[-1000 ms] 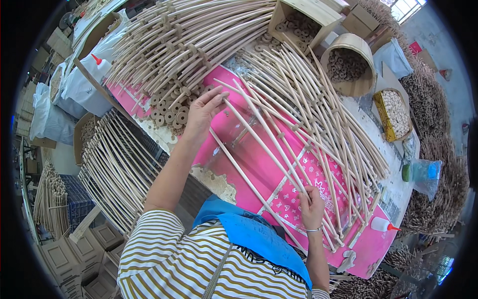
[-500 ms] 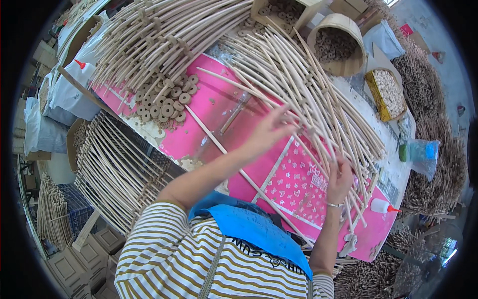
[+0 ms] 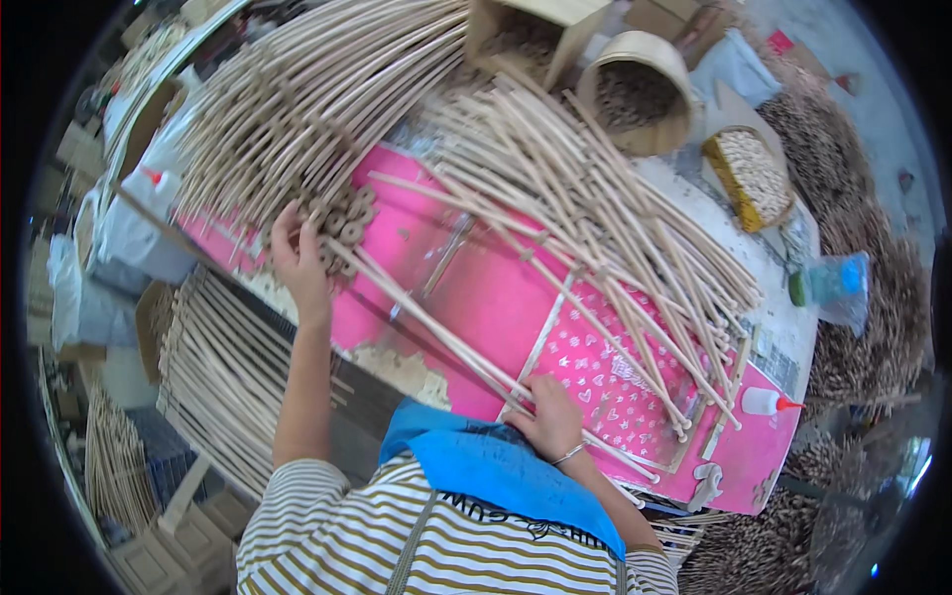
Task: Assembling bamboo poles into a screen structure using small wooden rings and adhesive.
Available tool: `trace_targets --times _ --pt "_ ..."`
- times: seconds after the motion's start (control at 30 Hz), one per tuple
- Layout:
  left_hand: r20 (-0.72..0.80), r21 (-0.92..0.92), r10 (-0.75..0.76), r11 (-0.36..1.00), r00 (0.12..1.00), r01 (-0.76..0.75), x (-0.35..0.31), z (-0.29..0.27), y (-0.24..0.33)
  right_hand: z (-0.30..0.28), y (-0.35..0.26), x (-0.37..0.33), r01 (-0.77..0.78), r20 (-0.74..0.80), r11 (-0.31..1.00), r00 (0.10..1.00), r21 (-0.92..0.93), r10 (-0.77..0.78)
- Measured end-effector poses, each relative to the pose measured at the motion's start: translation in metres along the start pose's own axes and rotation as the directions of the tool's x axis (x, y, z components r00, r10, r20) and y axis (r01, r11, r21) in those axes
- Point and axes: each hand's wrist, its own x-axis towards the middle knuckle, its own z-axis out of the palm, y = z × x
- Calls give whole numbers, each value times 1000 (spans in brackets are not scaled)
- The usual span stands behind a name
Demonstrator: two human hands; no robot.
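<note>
From where I stand, the worker's right hand [image 3: 552,418] is closed around some pale rods [image 3: 446,332], seemingly 2 lying close together, near the middle of the tabletop's [image 3: 481,288] near edge. They slant from the ring pile [image 3: 347,213] toward that edge's right part. The grip sits well down their length, probably so the far ends can be steered from the near side.

The left hand [image 3: 299,260] is beside the rods' far ends, at the ring pile, its fingers bent. It is blurred, and I cannot tell whether it pinches anything. The wooden rings lie loose toward the tabletop's left end, likely because that puts them within easy reach.

Across the pink cover, a loose heap of rods [image 3: 595,228] spreads toward the far edge, many of them with rings on. Laid roughly alongside each other, they seem placed to leave working room in front. Toward the far left corner lies a dense bundle of ringed rods [image 3: 307,89].

A glue bottle [image 3: 761,401] with a red tip sits by the right end, perhaps kept clear of the rods' sweep. Along the far edge are a wooden box [image 3: 540,12], a round tub [image 3: 669,136] with its mouth facing the worker, presumably for easy dipping, and a yellow box [image 3: 729,188] of small pale pieces.
</note>
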Motion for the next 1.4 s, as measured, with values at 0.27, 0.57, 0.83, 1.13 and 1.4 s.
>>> trace_targets --times 0.27,0.57,0.83,1.13,1.4 --pt "329 -366 319 911 889 -191 31 127 85 -52 4 -25 -265 -89 964 961 -13 262" --pt "847 -240 427 840 318 -488 21 396 94 -121 50 -59 -345 -381 661 604 666 700" --pt "991 -134 94 814 -100 -566 69 593 -86 -104 74 -61 -344 -465 761 630 551 622" --pt "996 -69 76 986 42 -150 143 689 -187 -79 77 -67 -286 -520 732 550 618 653" --pt "995 49 -38 992 -92 119 27 520 -14 -44 49 -88 -282 -586 737 463 614 665"
